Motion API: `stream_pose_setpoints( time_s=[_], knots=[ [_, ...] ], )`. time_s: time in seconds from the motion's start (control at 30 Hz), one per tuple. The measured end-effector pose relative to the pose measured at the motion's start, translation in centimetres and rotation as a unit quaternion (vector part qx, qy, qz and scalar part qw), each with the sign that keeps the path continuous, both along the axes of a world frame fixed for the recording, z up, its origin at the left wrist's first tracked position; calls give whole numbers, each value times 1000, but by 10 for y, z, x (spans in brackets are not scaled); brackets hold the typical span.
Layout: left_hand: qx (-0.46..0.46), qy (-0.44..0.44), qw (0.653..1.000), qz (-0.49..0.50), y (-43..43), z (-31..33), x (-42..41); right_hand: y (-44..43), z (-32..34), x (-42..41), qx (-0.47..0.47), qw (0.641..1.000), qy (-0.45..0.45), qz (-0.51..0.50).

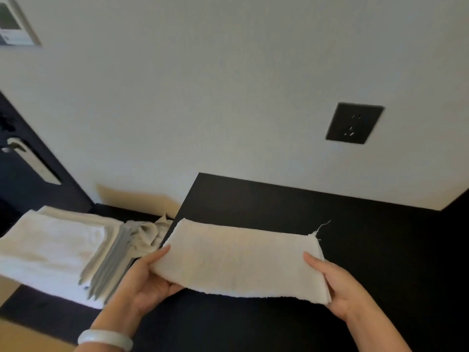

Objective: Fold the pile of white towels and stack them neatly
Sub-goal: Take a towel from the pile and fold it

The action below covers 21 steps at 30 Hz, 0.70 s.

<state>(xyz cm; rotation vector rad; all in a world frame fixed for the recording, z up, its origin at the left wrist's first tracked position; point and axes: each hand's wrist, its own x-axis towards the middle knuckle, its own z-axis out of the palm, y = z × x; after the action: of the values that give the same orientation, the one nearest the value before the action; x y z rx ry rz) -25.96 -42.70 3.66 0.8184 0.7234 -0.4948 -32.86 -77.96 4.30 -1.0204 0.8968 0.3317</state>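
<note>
A folded white towel (238,262) is held just above the black table (355,224), lying long from left to right. My left hand (147,278) grips its left end, thumb on top and fingers underneath. My right hand (335,283) grips its right end the same way. A loose thread sticks up from the towel's far right corner. To the left lies a stack of folded white towels (53,245), with a crumpled towel (147,235) beside it.
A white wall rises behind the table with a dark power socket (354,123). A dark door with a metal handle (30,158) stands at the far left. A white bracelet (105,339) circles my left wrist.
</note>
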Motion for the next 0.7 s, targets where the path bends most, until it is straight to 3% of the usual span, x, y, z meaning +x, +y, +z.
stream_pose_setpoints(
  time_s=[0.13,0.27,0.7],
  knots=[
    [81,8,995,-56,33,5,-4,33,0,1,-84,996,-19,19],
    [133,-41,981,-135,73,10,-10,74,11,0,-131,989,-54,47],
    [146,-105,982,-64,355,11,-9,332,27,32,-127,970,-144,147]
  ],
)
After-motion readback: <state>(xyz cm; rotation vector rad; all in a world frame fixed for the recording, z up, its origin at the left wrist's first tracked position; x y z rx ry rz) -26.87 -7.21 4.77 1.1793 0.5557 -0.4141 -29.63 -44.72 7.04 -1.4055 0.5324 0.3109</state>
